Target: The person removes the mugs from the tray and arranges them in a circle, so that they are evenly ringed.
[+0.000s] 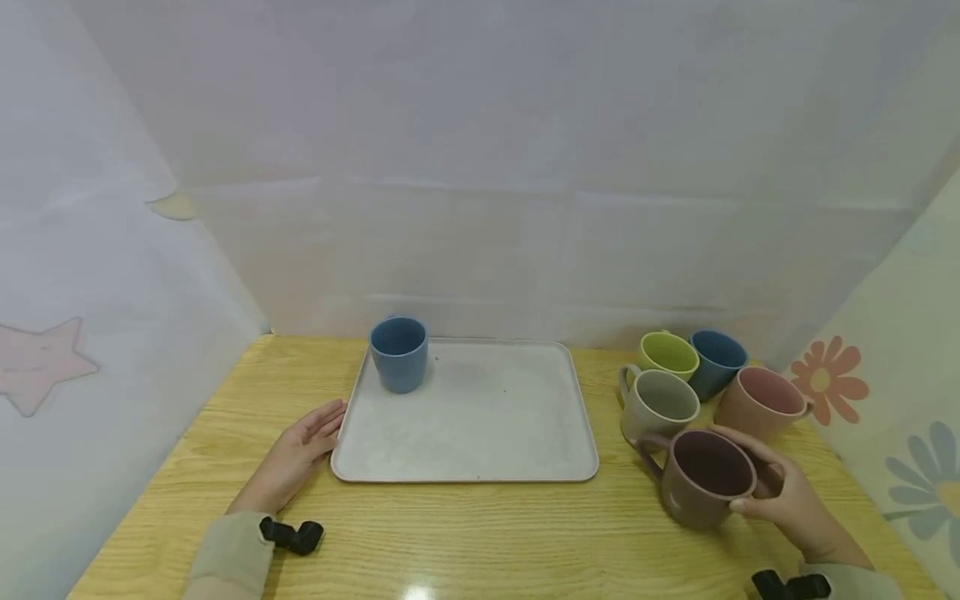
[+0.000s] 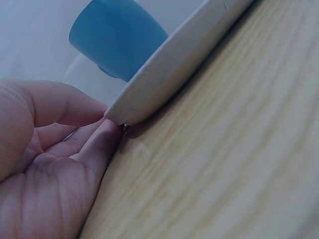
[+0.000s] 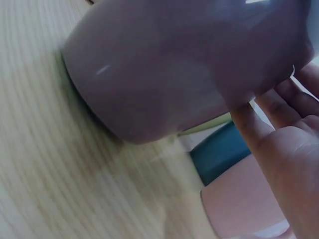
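Observation:
My left hand [image 1: 300,446] is at the left edge of a white rectangular tray [image 1: 487,433]; in the left wrist view, thumb and finger pinch the tray's rim [image 2: 149,79]. A light blue mug [image 1: 401,358] stands upright at the tray's far left corner. At the right, my right hand [image 1: 780,492] grips a dark purple-brown mug [image 1: 697,492] by its side near the rim, with the mug's handle pointing left. In the right wrist view this mug [image 3: 149,64] is close to the wooden surface; whether its base touches the wood I cannot tell.
Beyond the purple-brown mug, a grey mug [image 1: 637,417], a yellow-green mug [image 1: 667,354], a dark blue mug [image 1: 712,375] and a pink mug [image 1: 750,408] stand close together. All are on a wooden table [image 1: 450,542]. Pale cloth [image 1: 525,208] hangs behind and at the sides.

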### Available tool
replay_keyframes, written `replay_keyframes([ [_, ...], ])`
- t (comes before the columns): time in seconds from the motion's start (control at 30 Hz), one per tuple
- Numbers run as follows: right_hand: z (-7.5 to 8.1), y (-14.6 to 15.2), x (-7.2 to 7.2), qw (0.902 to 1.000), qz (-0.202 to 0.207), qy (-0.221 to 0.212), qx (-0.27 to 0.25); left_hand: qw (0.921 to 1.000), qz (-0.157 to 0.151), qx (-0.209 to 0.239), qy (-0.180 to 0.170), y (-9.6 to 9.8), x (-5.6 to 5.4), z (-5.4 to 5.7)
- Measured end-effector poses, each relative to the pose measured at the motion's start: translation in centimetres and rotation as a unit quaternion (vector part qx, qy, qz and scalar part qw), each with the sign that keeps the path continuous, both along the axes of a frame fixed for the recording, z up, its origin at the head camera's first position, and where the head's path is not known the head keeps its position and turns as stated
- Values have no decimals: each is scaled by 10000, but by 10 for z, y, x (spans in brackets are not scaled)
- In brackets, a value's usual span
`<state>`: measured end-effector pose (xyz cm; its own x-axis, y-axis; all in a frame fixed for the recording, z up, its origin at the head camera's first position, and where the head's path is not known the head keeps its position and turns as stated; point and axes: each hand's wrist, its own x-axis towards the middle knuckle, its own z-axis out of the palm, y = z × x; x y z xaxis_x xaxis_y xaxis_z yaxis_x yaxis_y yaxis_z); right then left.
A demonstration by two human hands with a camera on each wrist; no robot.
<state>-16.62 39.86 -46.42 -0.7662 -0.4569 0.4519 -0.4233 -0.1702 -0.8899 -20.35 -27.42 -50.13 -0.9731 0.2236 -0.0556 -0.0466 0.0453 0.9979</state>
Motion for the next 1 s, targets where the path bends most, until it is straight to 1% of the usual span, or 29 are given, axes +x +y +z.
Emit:
replay_keyframes([
  [0.2, -6, 8, -4, 9990, 305, -89, -301, 10000, 17, -11, -49, 0, 0, 0],
  [0.4, -7, 15, -9, 9980, 565, -162, -248, 10000, -9, 8, -14, 0, 1, 0],
  [0.5, -8, 20, -12, 9954, 867, -221, -337, 10000, -1, 34, -20, 0, 2, 1],
  [0.6, -9, 23, -17, 9908, 1218, -317, -498, 10000, 5, 42, -32, 0, 2, 2],
  [0.7, -12, 27, -20, 9866, 1459, -412, -598, 10000, 27, 14, -35, 1, 2, 2],
  [0.77, -14, 29, -20, 9864, 1460, -451, -602, 10000, 21, 12, -39, 0, 2, 2],
  [0.93, -17, 31, -19, 9902, 1218, -418, -543, 10000, -26, 29, 12, 0, 2, 1],
  [1.0, -17, 29, -18, 9902, 1198, -464, -549, 10000, -33, 37, 18, -1, 1, 1],
])
